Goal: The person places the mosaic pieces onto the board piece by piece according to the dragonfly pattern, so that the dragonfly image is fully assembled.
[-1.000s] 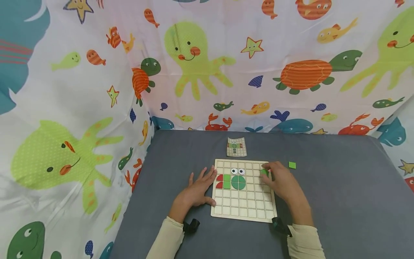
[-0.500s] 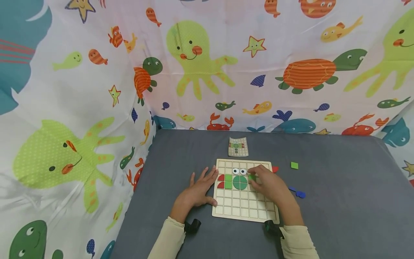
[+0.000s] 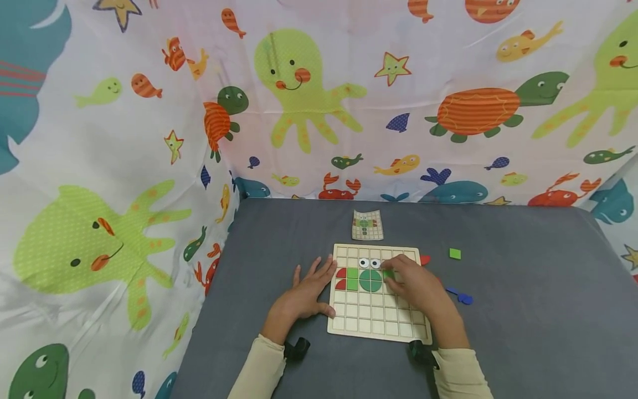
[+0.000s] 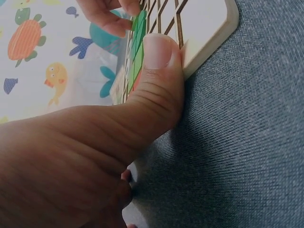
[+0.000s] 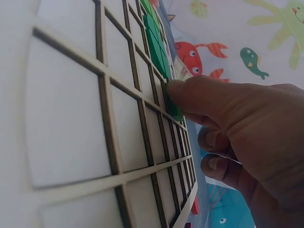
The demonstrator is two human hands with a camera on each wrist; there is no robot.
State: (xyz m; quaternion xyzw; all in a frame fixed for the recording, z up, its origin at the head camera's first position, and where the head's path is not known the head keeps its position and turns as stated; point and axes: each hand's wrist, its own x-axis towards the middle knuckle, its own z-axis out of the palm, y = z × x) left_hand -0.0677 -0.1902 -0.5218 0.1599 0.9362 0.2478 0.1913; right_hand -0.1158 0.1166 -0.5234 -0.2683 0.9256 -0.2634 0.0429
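A wooden grid board [image 3: 374,320] lies on the grey table. My left hand [image 3: 301,297] rests at its left edge with fingers spread, the thumb [image 4: 159,71] on the rim in the left wrist view. Over the grid, my right hand [image 3: 416,282] pinches a green square tile [image 3: 388,274] just right of the dark green circle [image 3: 370,281]. In the right wrist view that tile [image 5: 175,111] touches the grid under the thumb, partly hidden. Two eye pieces [image 3: 369,263] sit above the circle. Light green squares [image 3: 352,279] and red quarter pieces [image 3: 341,279] fill cells at its left.
Beyond the board lies a small pattern card [image 3: 368,225]. To the right are a loose green square [image 3: 455,254], blue pieces [image 3: 464,299] and a red piece [image 3: 425,259] by the board's edge. A sea-animal cloth [image 3: 319,122] hangs behind and at the left.
My right hand has carried the green tile left from the board's right edge to beside the circle, uncovering the red and blue pieces. It stays there over the last half second. My left hand stays put.
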